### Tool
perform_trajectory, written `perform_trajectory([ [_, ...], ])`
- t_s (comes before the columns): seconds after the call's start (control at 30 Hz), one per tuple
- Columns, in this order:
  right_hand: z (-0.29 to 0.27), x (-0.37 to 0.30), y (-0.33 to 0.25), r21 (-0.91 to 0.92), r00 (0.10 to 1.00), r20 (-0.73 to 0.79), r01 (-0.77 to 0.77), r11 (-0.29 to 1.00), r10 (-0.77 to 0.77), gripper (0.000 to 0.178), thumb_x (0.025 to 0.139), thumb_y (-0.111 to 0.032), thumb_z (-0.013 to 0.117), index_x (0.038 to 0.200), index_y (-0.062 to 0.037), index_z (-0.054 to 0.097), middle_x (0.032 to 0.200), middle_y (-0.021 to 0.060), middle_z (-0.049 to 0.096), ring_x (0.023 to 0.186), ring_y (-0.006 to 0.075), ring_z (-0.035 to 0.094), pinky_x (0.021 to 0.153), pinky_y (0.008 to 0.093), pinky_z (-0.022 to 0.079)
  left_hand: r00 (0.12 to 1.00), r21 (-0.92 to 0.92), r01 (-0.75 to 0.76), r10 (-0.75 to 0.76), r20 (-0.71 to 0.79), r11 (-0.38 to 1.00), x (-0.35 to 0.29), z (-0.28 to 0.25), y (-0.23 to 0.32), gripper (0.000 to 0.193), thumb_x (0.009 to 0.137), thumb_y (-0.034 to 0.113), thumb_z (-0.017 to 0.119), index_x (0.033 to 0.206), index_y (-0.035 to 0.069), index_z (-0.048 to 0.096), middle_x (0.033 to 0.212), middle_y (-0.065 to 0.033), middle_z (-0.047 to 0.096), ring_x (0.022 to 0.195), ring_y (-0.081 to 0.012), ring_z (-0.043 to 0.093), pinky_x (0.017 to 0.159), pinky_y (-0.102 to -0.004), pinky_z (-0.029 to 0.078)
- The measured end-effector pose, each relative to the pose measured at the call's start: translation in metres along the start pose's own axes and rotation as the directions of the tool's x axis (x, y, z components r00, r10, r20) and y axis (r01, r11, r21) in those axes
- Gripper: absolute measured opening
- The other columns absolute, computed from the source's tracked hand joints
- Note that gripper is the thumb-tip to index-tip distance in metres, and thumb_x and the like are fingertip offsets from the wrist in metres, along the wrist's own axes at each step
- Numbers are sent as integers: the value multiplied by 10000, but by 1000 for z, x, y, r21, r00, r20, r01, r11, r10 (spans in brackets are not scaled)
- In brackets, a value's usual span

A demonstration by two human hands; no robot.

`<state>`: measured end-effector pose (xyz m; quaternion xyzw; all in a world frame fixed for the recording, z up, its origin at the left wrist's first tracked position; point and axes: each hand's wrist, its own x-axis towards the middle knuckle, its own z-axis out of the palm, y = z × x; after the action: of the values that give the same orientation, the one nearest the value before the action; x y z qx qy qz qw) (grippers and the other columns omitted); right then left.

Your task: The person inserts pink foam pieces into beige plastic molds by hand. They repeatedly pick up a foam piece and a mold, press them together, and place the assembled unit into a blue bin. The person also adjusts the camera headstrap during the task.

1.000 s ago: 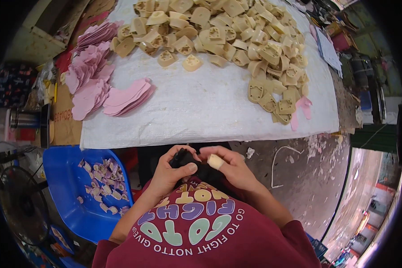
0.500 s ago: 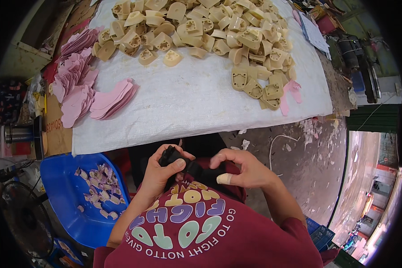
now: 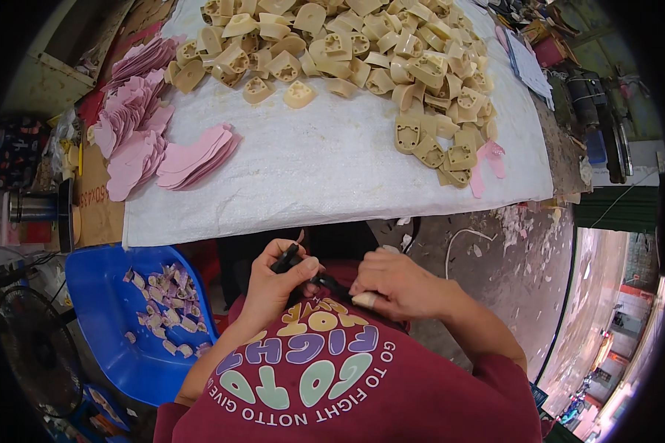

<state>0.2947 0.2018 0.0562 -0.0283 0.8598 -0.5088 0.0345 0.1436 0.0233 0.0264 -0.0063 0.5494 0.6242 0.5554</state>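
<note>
At my waist, my left hand [image 3: 270, 279] is closed around a small black piece [image 3: 286, 258], its thumb pressed on top; much of the piece is hidden by the fingers. A dark strap-like part [image 3: 331, 283] runs from there toward my right hand [image 3: 399, 284]. The right fingers are curled and pinched on that black part against the maroon shirt [image 3: 414, 369]; a pale wrap covers the right thumb. Exactly what the black parts are cannot be made out.
Ahead, a table under a white woven sheet [image 3: 303, 162] bears a heap of beige plastic shoe heels [image 3: 332, 48] and stacks of pink cut pieces [image 3: 199, 156]. A blue bin [image 3: 103, 325] with purple-and-cream pieces stands left, near a fan [image 3: 41, 354]. Scraps litter the floor [image 3: 488, 288] at right.
My right hand has moved in toward the left and closed on the black strap-like part. The left hand has turned slightly with the black piece. The view has shifted a little.
</note>
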Motion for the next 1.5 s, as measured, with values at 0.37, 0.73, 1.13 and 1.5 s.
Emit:
perform_trajectory([
  [0.37, 46, 37, -11, 765, 871, -3, -314, 562, 490, 573, 857, -157, 709, 1335, 52, 472, 1157, 140, 641, 1055, 146, 604, 882, 282, 490, 994, 97, -111, 112, -6, 989, 4, -3, -3, 239, 810, 96, 755, 936, 52, 558, 875, -13, 600, 769, -66, 569, 674, -223, 480],
  [0.73, 46, 35, -8, 870, 767, -103, -239, 431, 634, 383, 833, -87, 721, 1192, 9, 628, 1024, 61, 666, 939, 100, 600, 827, 254, 487, 983, 47, -135, 139, -118, 990, 5, -5, 8, 460, 1011, 397, 428, 903, 16, 662, 635, 3, 559, 485, -47, 439, 443, -202, 321],
  [1.13, 54, 34, 4, 620, 861, -263, -195, 760, 435, 462, 755, -67, 771, 1196, -19, 640, 972, 42, 600, 895, 107, 566, 796, 238, 446, 956, 212, -238, 267, -124, 948, 9, -10, 5, 459, 1017, 332, 429, 823, -9, 667, 622, 27, 551, 555, -28, 436, 513, -206, 340],
  [1.5, 53, 34, 4, 473, 911, -228, -206, 857, 345, 491, 761, -41, 761, 1227, 8, 613, 998, 53, 572, 921, 111, 537, 818, 235, 415, 890, 522, -400, 455, 25, 754, 10, -8, 1, 492, 1033, 340, 359, 1082, -62, 638, 740, -133, 631, 680, -188, 569, 674, -318, 455],
])
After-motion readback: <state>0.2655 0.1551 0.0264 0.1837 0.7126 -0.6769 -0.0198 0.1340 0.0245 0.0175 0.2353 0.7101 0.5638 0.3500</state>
